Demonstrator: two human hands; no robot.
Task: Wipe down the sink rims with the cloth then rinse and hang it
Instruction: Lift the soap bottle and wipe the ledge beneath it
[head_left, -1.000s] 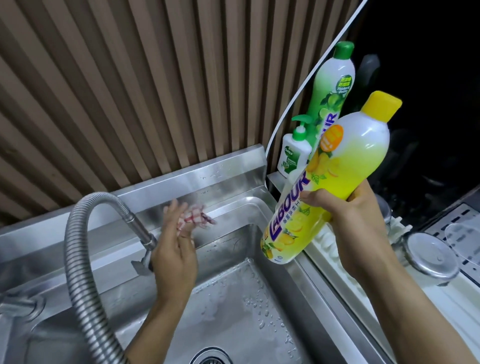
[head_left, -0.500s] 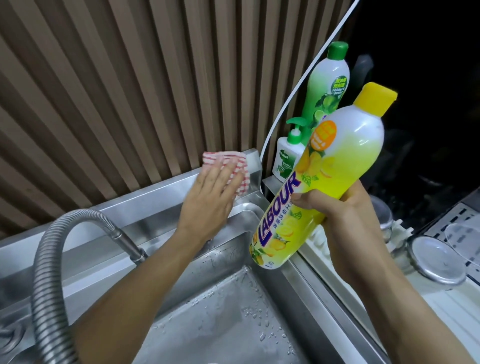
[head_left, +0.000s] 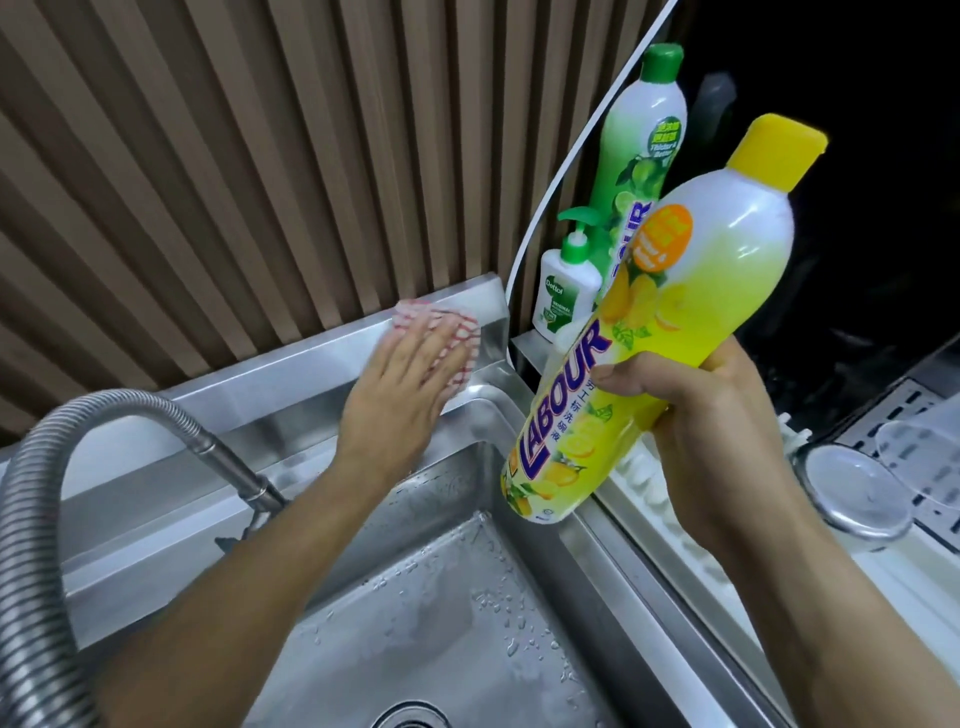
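A red-and-white checked cloth (head_left: 457, 332) lies flat against the steel back rim (head_left: 291, 369) of the sink, near its right corner. My left hand (head_left: 400, 389) presses on the cloth with straight fingers, covering most of it. My right hand (head_left: 711, 431) grips a tilted yellow dish-soap bottle (head_left: 675, 322) with a yellow cap, held in the air over the sink's right rim (head_left: 587, 525). The wet steel basin (head_left: 426, 613) lies below, drain at the bottom edge.
A flexible metal faucet hose (head_left: 67, 431) arches over the left side. A green dish-soap bottle (head_left: 639, 135) and a small pump soap bottle (head_left: 566, 291) stand on the corner ledge. A white dish rack (head_left: 660, 483) and a round metal lid (head_left: 852, 493) sit right. Slatted wall behind.
My left hand carried the cloth from beside the faucet up to the back rim's right corner and now presses it slightly lower. The right hand keeps the bottle raised.
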